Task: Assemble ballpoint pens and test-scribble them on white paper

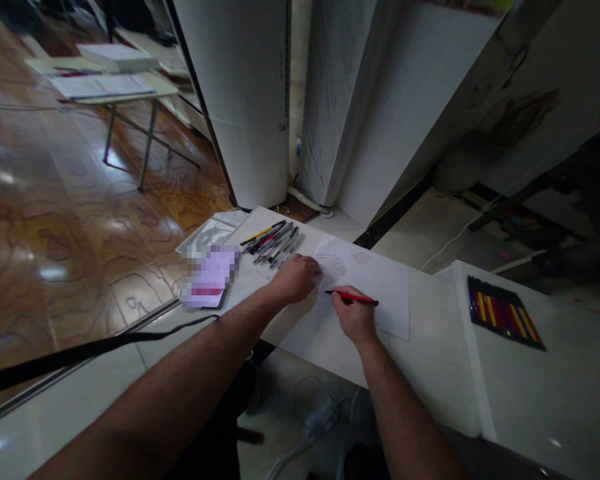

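My right hand is closed around a red pen with black ends, its tip down at the writing. Beneath it lies a white sheet of paper bearing lines of small reddish handwriting, with a short separate block of writing near the top. My left hand rests on the left part of the sheet, fingers lying on the paper and slightly bent, holding nothing. Beyond that hand is a loose pile of pens, some black, some clear, one yellow and one red.
A phone, blurred out, lies at the table's left end, near a white-grey flat package. On the right, a white surface carries a pack of coloured pens. A black strap crosses the lower left. A tall white cabinet stands behind.
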`<state>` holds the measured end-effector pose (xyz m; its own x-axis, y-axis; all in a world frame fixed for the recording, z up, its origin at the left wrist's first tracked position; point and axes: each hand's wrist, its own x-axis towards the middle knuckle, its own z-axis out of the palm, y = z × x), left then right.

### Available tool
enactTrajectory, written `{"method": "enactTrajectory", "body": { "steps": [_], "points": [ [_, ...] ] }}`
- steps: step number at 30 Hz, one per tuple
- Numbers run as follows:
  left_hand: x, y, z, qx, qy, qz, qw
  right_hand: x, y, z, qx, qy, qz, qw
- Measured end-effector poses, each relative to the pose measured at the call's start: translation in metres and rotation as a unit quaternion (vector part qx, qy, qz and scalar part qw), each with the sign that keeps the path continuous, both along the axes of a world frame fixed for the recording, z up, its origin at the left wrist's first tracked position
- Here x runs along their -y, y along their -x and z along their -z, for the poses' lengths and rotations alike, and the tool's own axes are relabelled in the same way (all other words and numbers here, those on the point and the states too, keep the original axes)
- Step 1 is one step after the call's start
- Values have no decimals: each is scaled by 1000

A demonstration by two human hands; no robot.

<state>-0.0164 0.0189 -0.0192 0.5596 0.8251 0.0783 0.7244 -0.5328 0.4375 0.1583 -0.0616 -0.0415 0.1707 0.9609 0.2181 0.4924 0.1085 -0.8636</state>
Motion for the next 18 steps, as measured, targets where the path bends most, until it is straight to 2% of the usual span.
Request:
{"method": "enactTrajectory", "body": {
  "steps": [6, 14, 18],
  "points": [
    [0, 0, 2, 4, -6, -3, 1000, -1, 0, 2, -6, 10, 23, 1000],
    [0, 0, 1, 6, -5, 2, 1000, 0, 0, 2, -11, 15, 21, 1000],
    [0, 0, 0, 7, -4, -1, 1000, 2, 1, -4, -3, -6, -11, 1000]
  ]
}}
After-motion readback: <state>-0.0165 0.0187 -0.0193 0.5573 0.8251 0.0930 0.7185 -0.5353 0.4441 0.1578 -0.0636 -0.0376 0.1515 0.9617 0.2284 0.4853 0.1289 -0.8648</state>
